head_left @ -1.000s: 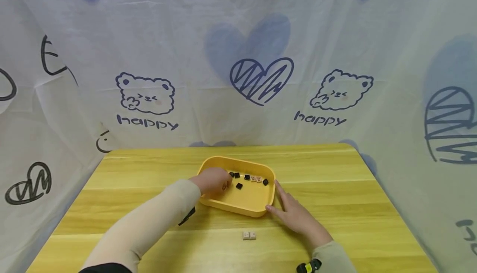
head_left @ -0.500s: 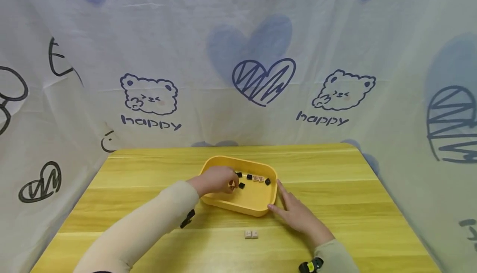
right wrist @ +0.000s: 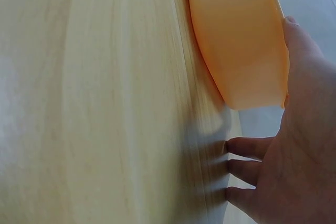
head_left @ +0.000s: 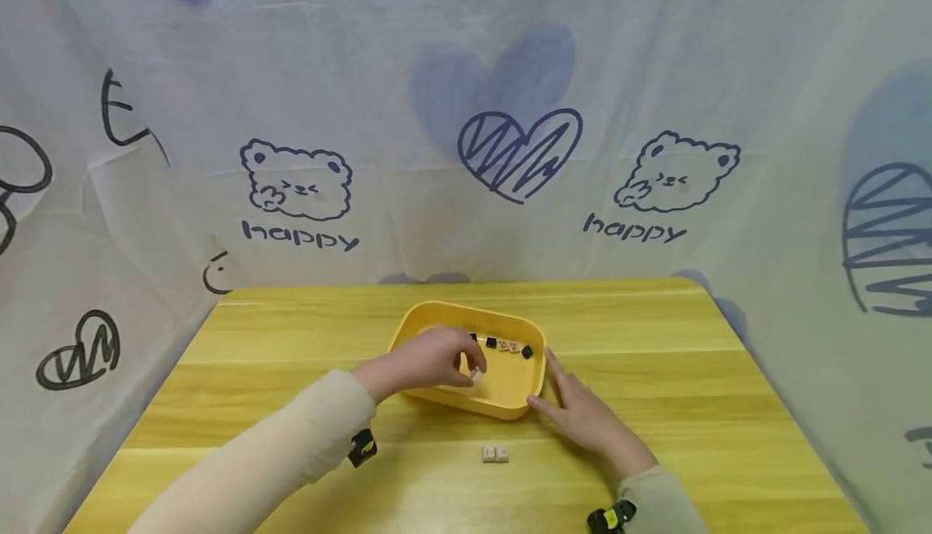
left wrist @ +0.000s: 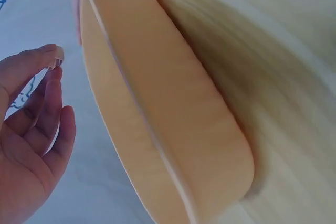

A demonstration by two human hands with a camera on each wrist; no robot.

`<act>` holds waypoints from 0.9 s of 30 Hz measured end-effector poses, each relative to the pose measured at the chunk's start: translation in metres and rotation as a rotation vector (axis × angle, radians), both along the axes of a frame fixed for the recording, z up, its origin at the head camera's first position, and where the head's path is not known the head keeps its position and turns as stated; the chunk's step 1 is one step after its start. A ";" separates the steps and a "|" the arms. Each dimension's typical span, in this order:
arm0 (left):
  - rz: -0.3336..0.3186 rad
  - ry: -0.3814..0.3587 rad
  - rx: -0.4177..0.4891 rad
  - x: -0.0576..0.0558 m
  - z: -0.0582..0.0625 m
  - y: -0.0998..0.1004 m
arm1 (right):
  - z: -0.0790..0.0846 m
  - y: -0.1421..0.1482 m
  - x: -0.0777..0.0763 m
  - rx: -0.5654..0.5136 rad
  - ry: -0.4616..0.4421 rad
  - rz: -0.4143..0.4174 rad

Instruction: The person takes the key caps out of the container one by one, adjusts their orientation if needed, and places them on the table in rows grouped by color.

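My left hand is over the yellow plastic tray, pinching a small pale keycap between thumb and fingertips. In the left wrist view the keycap shows a hollow underside and stands above the rim. My right hand rests against the tray's right end, fingers extended, the thumb at the near corner. The right wrist view has that thumb on the rim and other fingertips down at the table. Inside the tray, along its far side, lie a black keycap, two pale keycaps and another black one.
Two pale keycaps sit side by side on the wood-grain table, in front of the tray. A printed white cloth hangs behind the table and along both sides.
My left hand has lifted and moved right and nearer from the tray's left part, now with a pale keycap visible in its fingers. My right hand stays at the tray's end.
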State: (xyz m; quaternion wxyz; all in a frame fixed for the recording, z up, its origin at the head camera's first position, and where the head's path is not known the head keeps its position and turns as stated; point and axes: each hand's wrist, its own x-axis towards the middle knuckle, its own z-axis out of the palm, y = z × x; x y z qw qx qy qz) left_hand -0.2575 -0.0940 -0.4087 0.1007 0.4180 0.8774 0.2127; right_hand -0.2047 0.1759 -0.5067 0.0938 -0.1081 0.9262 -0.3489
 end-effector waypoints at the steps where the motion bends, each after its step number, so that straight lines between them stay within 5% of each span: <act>1: 0.013 -0.009 0.018 0.004 0.001 -0.001 | 0.000 0.000 0.000 -0.001 0.000 0.002; 12: 0.122 -0.078 0.205 0.039 -0.011 -0.006 | 0.002 0.000 -0.002 0.013 0.010 0.016; 23: 0.222 -0.279 0.307 0.063 -0.044 -0.011 | 0.003 -0.001 0.001 0.019 0.002 0.017; 27: 0.242 -0.296 0.304 0.069 -0.055 -0.011 | 0.001 -0.002 0.001 0.012 0.004 0.018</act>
